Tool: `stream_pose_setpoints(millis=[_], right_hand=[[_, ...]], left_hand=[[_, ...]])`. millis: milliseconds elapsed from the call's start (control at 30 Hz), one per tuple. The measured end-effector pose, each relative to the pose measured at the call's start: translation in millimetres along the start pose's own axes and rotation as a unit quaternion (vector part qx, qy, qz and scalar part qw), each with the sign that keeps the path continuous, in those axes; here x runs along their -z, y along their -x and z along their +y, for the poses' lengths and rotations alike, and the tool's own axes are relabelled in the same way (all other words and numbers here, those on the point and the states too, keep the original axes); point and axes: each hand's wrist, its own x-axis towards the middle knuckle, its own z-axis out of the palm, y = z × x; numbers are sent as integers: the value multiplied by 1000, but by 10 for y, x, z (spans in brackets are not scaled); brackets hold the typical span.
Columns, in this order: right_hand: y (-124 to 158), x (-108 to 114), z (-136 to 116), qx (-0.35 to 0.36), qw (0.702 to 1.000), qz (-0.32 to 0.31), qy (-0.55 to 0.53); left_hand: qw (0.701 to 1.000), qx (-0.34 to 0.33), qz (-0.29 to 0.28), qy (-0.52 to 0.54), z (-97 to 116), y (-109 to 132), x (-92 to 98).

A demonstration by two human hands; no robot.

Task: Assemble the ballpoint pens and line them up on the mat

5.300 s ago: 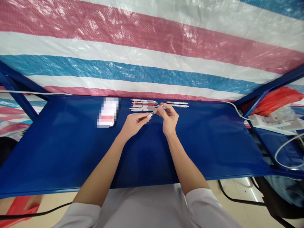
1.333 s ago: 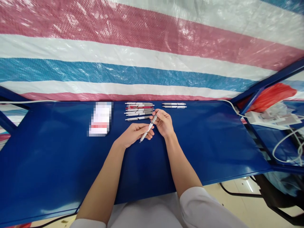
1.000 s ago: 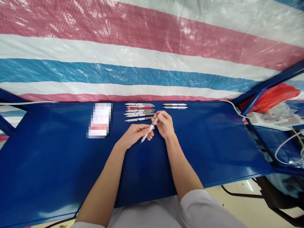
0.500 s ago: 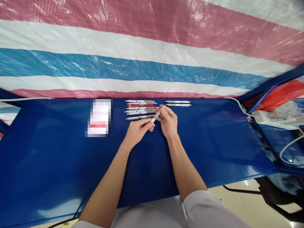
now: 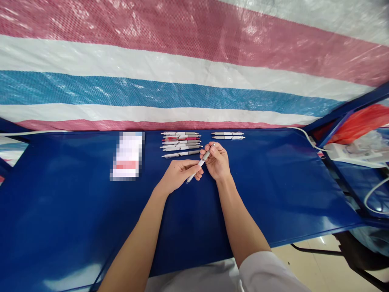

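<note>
A white pen (image 5: 201, 162) with a grey grip slants between my two hands, its tip end up and to the right. My left hand (image 5: 181, 173) pinches its white barrel between thumb and fingers. Around the grey grip close the fingers of my right hand (image 5: 217, 161). Just beyond my hands lies a row of several pens (image 5: 181, 144), mostly white and grey. Among them is a red pen (image 5: 179, 139). Two more white pens (image 5: 227, 135) lie side by side to the right of that row.
The blue table (image 5: 273, 182) carries a blurred-out white and red rectangle (image 5: 127, 156) at left. A striped plastic sheet (image 5: 152, 93) hangs behind the table. At the right edge are a white power strip (image 5: 340, 153), a red bag (image 5: 355, 123) and a white cable (image 5: 304, 134).
The pen has slid or turned in my hands, so more of its white barrel shows below my left fingers. Both hands sit slightly lower in view, and the camera has tilted a little.
</note>
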Motion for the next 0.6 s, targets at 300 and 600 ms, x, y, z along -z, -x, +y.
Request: stream_pose_setpoints(millis=[300,600], right_hand=[[-38,-67,3,42,998,50,8],[-3,-37,-39,4,1000,-4,1]], left_hand=[[973,-73,142,-167,-180,-71,-28],[999,-12,23,-19,7,-13,31]])
